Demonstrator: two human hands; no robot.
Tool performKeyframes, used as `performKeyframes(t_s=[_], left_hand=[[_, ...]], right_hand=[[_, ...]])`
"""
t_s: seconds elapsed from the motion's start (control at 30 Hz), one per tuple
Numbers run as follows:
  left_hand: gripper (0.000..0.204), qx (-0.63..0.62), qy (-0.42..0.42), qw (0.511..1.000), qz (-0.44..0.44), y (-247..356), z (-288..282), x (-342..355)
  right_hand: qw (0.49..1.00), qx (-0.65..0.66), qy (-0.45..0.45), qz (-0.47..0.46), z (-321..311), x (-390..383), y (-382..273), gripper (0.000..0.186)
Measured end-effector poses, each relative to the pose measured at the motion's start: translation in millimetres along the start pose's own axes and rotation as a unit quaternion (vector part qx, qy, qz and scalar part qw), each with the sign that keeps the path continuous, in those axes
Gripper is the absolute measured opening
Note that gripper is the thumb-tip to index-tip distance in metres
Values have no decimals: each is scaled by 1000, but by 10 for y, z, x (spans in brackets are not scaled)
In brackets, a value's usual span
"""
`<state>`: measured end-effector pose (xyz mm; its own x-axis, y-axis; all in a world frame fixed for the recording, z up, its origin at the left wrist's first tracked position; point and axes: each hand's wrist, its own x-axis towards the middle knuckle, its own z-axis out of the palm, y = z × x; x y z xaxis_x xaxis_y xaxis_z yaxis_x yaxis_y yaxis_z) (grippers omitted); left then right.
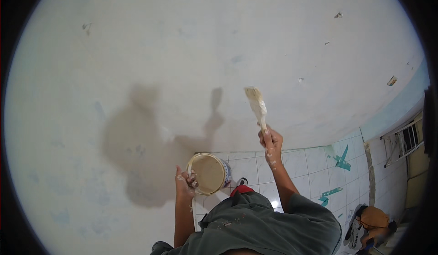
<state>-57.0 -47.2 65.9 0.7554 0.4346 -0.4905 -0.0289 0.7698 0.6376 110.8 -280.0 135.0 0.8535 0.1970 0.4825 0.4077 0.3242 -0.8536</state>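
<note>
My right hand [271,141] is closed round the handle of a paintbrush [256,102], which points up toward the wall. White paint coats the brush's body, and its bristles look cream. My left hand [186,182] grips the rim or handle of a round paint bucket [226,173] at its left side; exactly which part is partly hidden by the fingers. The bucket's inside looks pale beige, and how much paint it holds I cannot tell. White paint smears mark both hands. In front of me stands a whitish wall [191,49] with faint bluish patches.
Small chipped spots [338,15] mark the wall. White floor tiles [294,163] lie below, with green scraps [343,158] on them. At the lower right are an orange-brown cloth or bag [375,219] and a white printed item [357,236]. A metal rack [407,138] stands farther right.
</note>
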Motion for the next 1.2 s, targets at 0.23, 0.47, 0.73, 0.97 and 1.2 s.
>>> performKeyframes(t_s=[0.23, 0.47, 0.73, 0.97, 1.2], left_hand=[[58, 31, 30, 997, 68, 419, 768, -570], [61, 97, -17, 994, 37, 510, 711, -633], [56, 102, -33, 994, -6, 544, 744, -650], [53, 114, -86, 989, -34, 633, 789, -604], [48, 88, -138, 985, -62, 667, 617, -522]], right_hand=[[951, -193, -5, -240, 176, 865, -454, 27], [857, -365, -4, -365, 54, 936, -207, 38], [789, -446, -10, -422, -99, 923, -560, 39], [721, -546, -100, -414, -319, 658, -909, 33], [699, -562, -278, -346, 177, 608, -1701, 31]])
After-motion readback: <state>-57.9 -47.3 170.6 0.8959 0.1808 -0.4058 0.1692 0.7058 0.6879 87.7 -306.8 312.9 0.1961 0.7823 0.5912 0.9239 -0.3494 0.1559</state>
